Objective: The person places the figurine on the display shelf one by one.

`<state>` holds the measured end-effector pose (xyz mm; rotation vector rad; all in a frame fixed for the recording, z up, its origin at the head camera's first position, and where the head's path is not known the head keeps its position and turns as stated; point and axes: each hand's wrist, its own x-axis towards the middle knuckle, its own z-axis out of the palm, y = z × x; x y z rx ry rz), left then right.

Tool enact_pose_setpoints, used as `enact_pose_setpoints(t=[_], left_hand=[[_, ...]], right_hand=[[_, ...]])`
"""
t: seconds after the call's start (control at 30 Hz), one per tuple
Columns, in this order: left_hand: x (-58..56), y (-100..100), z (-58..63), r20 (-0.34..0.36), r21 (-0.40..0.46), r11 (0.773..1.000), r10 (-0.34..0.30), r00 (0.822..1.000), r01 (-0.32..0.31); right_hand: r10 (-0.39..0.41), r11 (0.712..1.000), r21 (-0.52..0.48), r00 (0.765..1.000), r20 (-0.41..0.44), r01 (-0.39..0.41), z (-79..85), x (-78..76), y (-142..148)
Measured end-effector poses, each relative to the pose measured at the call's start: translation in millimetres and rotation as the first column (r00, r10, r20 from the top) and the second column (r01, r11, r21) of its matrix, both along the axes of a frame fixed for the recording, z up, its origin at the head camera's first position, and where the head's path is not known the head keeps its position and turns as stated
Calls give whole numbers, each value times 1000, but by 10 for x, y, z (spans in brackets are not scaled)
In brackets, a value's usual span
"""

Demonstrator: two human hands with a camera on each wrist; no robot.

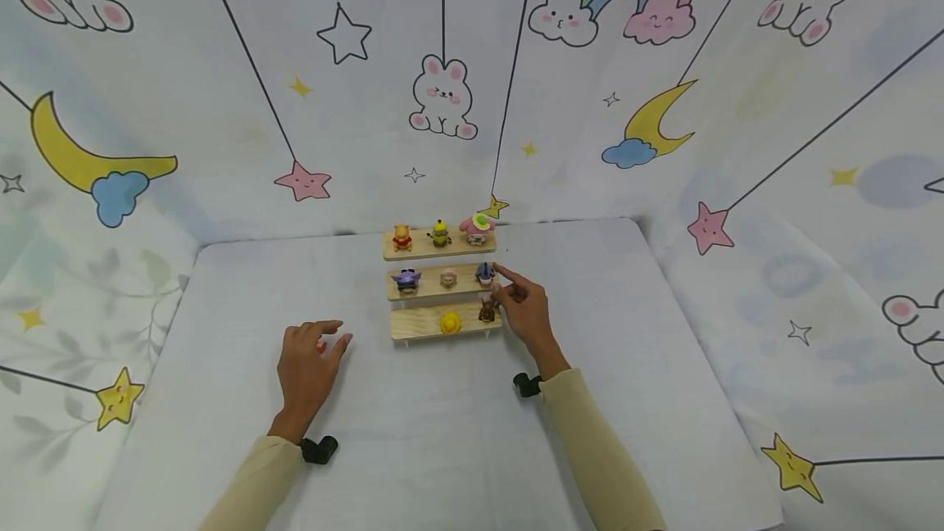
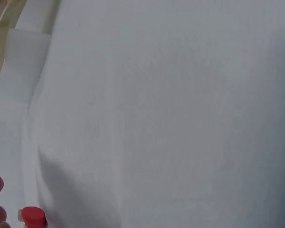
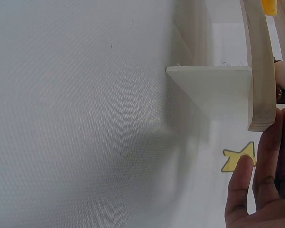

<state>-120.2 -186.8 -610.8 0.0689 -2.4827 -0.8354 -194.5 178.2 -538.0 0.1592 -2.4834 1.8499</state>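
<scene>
My left hand (image 1: 308,363) hovers left of the shelves, thumb and index apart. Below its index, it holds a small red figurine (image 1: 322,347), mostly hidden; the left wrist view shows its red part (image 2: 33,217). My right hand (image 1: 527,314) is at the shelves' right end, index extended beside a blue-grey donkey figurine (image 1: 484,273) on the middle shelf. A brown figurine (image 1: 487,310) stands on the bottom shelf (image 1: 420,322), just left of the right thumb. In the right wrist view, fingers (image 3: 268,161) lie beside the shelf end; contact is unclear.
A yellow figurine (image 1: 450,322) sits mid-bottom shelf. The middle shelf (image 1: 431,285) also carries a purple figurine (image 1: 406,280) and a beige one (image 1: 448,277). The top shelf (image 1: 420,248) holds a bear (image 1: 401,238), a green-yellow figurine (image 1: 439,233) and a pink one (image 1: 477,229).
</scene>
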Motion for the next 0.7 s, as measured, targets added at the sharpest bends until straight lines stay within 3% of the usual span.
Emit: enact_pose_setpoints(t=[0.33, 0.7], left_hand=[[-12, -147, -63, 89, 17, 998, 62, 994, -63], [1, -251, -106, 104, 1, 996, 86, 991, -87]], right_hand=[[-18, 1000, 1, 1000, -6, 18, -80, -22, 13], [16, 1000, -23, 999, -30, -17, -72, -29, 25]])
